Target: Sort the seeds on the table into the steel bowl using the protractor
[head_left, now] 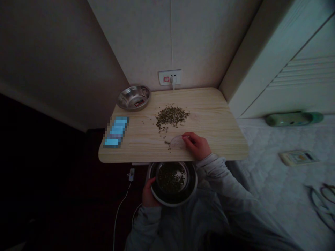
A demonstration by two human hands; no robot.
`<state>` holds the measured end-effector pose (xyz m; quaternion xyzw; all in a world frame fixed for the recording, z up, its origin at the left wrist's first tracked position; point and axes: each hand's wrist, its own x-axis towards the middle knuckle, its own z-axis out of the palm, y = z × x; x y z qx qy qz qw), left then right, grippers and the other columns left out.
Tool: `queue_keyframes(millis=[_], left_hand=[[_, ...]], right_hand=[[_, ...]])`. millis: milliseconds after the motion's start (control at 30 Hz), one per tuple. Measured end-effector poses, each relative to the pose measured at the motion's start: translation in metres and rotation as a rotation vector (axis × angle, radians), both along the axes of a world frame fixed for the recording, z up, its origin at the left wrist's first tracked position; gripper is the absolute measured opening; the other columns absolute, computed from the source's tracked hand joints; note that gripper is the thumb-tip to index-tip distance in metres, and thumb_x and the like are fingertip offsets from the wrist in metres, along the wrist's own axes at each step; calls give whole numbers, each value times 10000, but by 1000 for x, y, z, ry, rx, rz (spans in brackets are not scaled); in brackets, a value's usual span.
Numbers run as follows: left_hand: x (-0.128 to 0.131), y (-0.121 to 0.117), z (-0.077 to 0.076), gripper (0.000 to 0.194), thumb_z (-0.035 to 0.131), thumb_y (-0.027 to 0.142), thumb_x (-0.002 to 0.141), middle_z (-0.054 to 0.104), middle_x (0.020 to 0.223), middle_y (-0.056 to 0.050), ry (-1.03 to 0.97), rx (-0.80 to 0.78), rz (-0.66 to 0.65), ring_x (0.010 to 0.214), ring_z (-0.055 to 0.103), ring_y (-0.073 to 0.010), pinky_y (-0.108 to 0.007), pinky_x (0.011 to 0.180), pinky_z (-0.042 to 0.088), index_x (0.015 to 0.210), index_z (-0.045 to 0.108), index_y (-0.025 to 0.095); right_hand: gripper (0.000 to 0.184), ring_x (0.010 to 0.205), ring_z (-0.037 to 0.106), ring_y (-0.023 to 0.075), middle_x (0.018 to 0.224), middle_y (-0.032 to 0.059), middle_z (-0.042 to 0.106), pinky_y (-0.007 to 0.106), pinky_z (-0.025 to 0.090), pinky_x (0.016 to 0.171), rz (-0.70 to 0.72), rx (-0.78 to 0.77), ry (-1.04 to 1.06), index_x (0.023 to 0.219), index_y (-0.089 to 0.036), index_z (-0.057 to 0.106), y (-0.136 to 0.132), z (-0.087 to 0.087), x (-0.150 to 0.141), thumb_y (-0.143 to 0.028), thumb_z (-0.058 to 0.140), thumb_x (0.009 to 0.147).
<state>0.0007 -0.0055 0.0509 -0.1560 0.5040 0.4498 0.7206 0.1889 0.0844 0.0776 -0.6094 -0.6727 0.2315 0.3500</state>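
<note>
My left hand (148, 194) grips the rim of a steel bowl (193, 186) held just below the near edge of the wooden table (214, 115). The bowl holds small dark green beans (170, 178). My right hand (196, 145) rests on the table near its front edge, fingers closed on a thin translucent scraper-like piece (176, 142). A loose heap of the same beans (171, 116) lies on the table beyond it, with a few strays trailing toward the piece.
An empty steel bowl (134, 97) stands at the table's back left. A phone with a lit screen (117, 131) lies at the left edge. A wall socket (170, 77) with a plugged cable is behind. A bed (282, 181) with scissors (323, 202) lies right.
</note>
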Motion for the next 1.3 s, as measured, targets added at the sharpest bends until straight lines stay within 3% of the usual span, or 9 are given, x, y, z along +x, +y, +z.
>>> queue_keyframes(millis=[300,1300], left_hand=[[2,1,-1,220,459,137,660,665,601,-118,27,-15,56,779,594,-266,-382,760,423,541,639,93],[1,-1,-3,228,460,151,663,666,598,-116,6,-10,8,832,576,-272,-379,770,421,528,640,113]], right_hand=[[247,497,477,94,534,-14,546,206,357,524,54,-32,-38,856,-185,532,0,0,-1,-367,394,763],[248,504,472,94,535,-13,546,205,355,537,122,-32,-45,847,-179,526,-2,3,-2,-366,386,766]])
